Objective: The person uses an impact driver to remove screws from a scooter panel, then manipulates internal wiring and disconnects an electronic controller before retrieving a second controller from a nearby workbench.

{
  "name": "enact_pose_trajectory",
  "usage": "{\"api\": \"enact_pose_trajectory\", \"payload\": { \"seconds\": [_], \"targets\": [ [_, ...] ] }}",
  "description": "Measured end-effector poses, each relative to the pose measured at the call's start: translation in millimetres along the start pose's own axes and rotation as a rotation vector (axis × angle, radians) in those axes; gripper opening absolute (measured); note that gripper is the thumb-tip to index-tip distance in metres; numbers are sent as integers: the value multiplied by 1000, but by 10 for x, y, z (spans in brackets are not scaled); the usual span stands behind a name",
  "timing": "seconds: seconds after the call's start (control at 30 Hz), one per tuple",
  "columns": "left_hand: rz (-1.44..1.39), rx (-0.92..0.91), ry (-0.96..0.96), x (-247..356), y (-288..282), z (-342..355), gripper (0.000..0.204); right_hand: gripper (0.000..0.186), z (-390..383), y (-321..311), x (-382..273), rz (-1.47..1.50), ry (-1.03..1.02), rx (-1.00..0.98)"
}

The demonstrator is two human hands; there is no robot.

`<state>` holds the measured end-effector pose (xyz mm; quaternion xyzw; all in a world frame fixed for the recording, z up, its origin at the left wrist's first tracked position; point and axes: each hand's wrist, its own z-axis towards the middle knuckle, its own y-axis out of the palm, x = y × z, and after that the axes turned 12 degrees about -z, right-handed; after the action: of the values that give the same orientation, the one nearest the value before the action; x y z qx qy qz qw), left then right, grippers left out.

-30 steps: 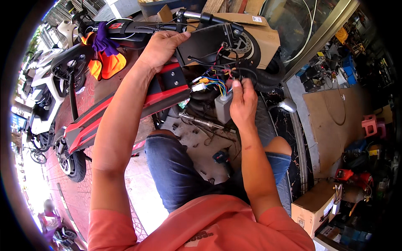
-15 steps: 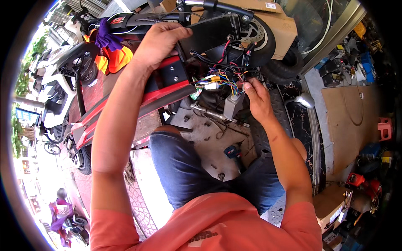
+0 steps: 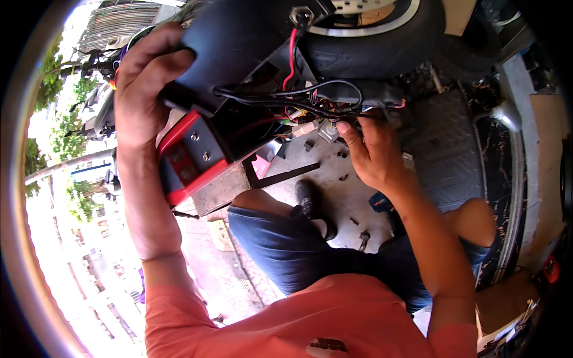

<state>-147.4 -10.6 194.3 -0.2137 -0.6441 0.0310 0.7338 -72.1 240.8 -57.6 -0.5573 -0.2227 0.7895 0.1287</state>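
And the view has swung in close: the left hand stays clamped on the black panel by its left edge, the right hand works among wires at the right end of the red-edged deck, thumb and fingertips near together, grip impossible to tell, grey box beside the thumb, wiring now nearer for handwork
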Motion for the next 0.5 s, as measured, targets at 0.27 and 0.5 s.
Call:
{"api": "enact_pose_trajectory", "payload": {
  "seconds": [0.27, 0.5],
  "targets": [
    [-202, -38, -41, 11, -183, -63, 41, 35, 38, 197, 90, -53, -142, 35],
    [-201, 171, -35, -2, -206, -157, 53, 47, -66, 224, 265, -71, -21, -114]
  ]
}}
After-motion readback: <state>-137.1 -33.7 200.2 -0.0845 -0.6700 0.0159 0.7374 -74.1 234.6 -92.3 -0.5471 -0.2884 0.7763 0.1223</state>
